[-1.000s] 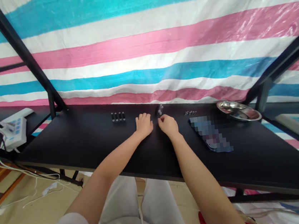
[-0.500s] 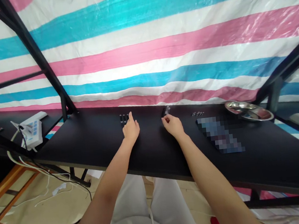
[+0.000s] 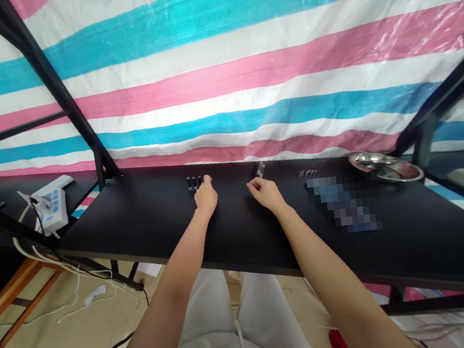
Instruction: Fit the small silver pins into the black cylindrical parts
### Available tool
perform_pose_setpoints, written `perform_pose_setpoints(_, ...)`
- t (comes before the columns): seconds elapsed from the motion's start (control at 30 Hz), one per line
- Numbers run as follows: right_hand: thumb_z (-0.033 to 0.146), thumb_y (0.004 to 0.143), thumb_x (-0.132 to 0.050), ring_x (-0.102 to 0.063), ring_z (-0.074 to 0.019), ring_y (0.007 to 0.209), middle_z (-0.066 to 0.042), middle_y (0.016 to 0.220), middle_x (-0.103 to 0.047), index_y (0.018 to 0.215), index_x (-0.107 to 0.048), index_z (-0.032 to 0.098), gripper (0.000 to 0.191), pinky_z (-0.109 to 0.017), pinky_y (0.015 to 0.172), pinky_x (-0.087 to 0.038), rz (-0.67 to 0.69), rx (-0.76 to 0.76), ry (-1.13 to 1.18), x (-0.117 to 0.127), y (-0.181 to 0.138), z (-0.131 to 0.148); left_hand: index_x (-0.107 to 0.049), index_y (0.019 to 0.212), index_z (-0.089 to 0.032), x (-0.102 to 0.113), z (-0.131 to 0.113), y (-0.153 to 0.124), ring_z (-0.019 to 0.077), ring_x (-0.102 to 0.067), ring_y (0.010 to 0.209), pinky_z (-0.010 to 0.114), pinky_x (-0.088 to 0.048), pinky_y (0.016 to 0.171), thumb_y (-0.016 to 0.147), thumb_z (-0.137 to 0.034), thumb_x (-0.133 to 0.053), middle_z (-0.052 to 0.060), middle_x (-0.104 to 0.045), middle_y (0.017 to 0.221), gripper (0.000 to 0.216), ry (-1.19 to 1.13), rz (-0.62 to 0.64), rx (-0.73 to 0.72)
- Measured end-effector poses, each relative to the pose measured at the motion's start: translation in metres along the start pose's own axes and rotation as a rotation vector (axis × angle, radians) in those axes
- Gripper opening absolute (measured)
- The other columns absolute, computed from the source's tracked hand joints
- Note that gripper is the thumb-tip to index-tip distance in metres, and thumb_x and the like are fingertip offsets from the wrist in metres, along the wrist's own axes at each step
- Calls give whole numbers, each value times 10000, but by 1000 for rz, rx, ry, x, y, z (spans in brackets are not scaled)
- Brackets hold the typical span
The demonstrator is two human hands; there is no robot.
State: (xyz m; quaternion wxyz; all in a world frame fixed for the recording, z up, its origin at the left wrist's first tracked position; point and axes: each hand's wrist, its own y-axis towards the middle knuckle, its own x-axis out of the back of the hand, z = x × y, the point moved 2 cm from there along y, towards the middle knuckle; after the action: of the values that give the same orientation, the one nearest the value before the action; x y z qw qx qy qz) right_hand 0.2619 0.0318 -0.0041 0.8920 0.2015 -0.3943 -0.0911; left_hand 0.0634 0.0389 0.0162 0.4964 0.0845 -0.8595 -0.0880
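My left hand (image 3: 207, 197) is at the right end of a short row of small black cylinders (image 3: 194, 183) with pale ends, which stand near the back of the black table. Its fingers are drawn together, and whatever lies between them is hidden. Further right, my right hand (image 3: 266, 193) makes a pinch with thumb and forefinger. Anything in that pinch is too small to make out. Just behind these fingertips lie clear, tube-like pieces (image 3: 260, 169) beside something dark, partly covered by the hand.
Several small shiny pieces (image 3: 307, 173) lie right of my right hand. A blurred-out flat object (image 3: 344, 206) and a divided metal dish (image 3: 386, 166) are further right. A power strip (image 3: 52, 210) with cables is at the left. Behind the table (image 3: 136, 218) hangs a striped sheet (image 3: 221, 80).
My left forefinger, stretched forward before, has drawn in by the row of cylinders. The right hand has shifted slightly left and stays pinched. The camera view has tilted a little.
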Motion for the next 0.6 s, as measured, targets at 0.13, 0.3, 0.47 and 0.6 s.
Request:
perform_pose_setpoints(0.13,373,782,-478,-505,-139,549,-16,609,-583,722,-598,195,223,-268,577,-381,11,11,31,-1,-1,3,-482,993,-211,-7,0,-2,197,-603,729,303,-416,699,868,-147,-348,69,-624,798,194,-170,19,-64)
perform_pose_setpoints(0.3,438,798,-464,-548,-163,685,-52,794,-620,925,-596,180,317,-301,687,-429,31,54,157,-6,-2,15,-456,902,-204,-11,-11,-13,98,-520,563,216,-400,623,862,-153,-370,-35,-534,613,108,-574,73,-213)
perform_pose_setpoints(0.47,518,846,-335,-513,-134,599,-31,737,-582,951,-570,176,428,-289,619,-433,74,-19,432,-16,-8,29,-401,904,-201,-13,-23,-23,29,-372,353,165,-305,411,866,-217,-380,-80,-481,604,46,-958,282,-177)
perform_pose_setpoints(0.6,566,768,-450,-413,-100,491,33,565,-458,826,-552,187,397,-248,482,-358,5,-142,616,-19,-9,32,-393,980,-200,-10,-29,-28,14,-378,338,153,-290,378,846,-233,-432,-81,-493,634,144,-1048,348,-156)
